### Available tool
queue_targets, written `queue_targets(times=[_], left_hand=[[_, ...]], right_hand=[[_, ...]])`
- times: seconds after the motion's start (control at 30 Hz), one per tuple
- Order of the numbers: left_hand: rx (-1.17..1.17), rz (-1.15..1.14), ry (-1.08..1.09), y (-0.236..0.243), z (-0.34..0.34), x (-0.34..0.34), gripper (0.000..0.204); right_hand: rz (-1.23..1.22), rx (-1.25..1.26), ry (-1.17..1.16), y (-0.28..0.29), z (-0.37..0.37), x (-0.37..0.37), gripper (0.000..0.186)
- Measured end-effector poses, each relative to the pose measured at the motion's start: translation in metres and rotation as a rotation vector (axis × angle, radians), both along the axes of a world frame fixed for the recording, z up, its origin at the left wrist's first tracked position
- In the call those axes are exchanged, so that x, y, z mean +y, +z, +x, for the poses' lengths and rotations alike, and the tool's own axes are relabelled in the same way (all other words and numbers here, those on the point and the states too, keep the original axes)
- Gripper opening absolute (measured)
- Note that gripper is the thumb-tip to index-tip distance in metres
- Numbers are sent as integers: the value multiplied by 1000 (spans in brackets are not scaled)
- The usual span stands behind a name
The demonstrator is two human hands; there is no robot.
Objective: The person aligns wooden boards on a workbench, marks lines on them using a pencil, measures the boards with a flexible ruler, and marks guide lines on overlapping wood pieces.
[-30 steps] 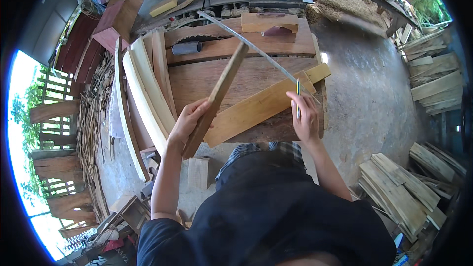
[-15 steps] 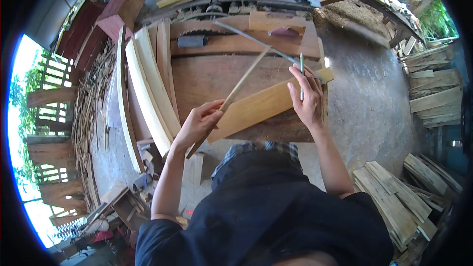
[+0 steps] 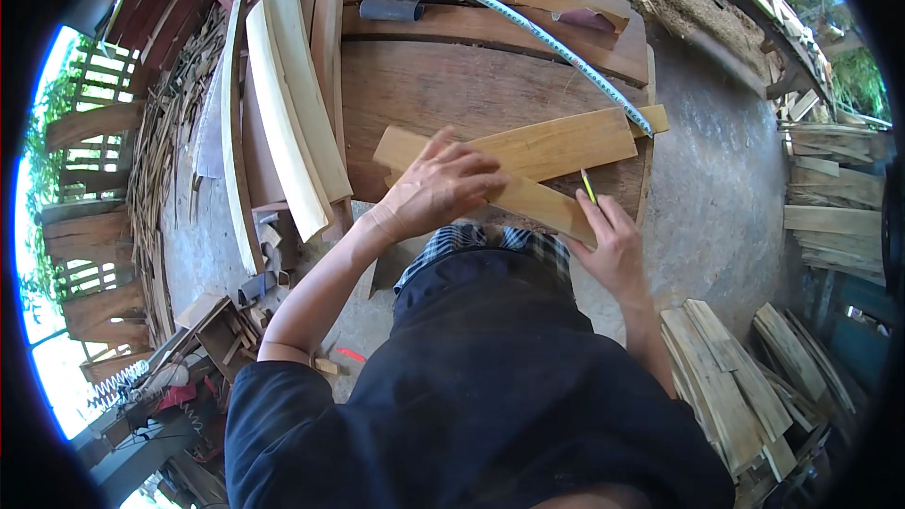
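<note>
A short flat wooden board (image 3: 534,205) slants down to the right near the workbench's front edge. My left hand (image 3: 443,179) is over it, fingers stretched apart and slightly blurred; its contact with the wood is unclear. A pencil (image 3: 588,187) sticks up from the closed fingers of my right hand (image 3: 613,243), which is also at the board's right end. Beneath and behind lies a second wooden board (image 3: 566,143), crossing the first. A pale measuring tape strip (image 3: 556,45) stretches diagonally across the bench, its near end over the tip of another wood piece (image 3: 652,119).
Pale curved planks (image 3: 292,113) lie along the bench's left side. A grey cylinder (image 3: 391,9) and a wood block with sandpaper (image 3: 584,5) are at the back of the workbench (image 3: 405,85). Stacked boards (image 3: 721,386) lie on the floor at right.
The board in my left hand has turned from edge-on to flat and swung across the other board. My right hand has come down and nearer, away from the tape, still with the pencil.
</note>
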State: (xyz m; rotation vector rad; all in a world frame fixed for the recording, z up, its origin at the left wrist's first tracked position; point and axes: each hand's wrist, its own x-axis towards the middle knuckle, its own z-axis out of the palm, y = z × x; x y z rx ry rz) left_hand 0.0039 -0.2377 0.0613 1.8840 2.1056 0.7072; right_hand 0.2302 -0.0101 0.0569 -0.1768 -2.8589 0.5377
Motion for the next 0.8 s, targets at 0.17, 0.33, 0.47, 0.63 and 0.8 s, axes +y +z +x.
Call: queue_targets(times=[0.17, 0.33, 0.47, 0.63, 0.8], left_hand=[[2, 172, 638, -21, -8, -26, 55], [-343, 159, 1029, -46, -9, -49, 54], [-558, 240, 970, -59, 0, -41, 60], [-564, 172, 1007, -70, 2, -22, 76], [-578, 287, 1071, -73, 6, -26, 81]], right_hand=[[-198, 22, -250, -19, 5, -55, 67], [-280, 28, -203, -31, -6, -68, 71], [-483, 12, -45, -21, -25, -81, 64], [-484, 19, 78, -22, -39, -101, 60], [-626, -63, 236, -24, -37, -113, 56]])
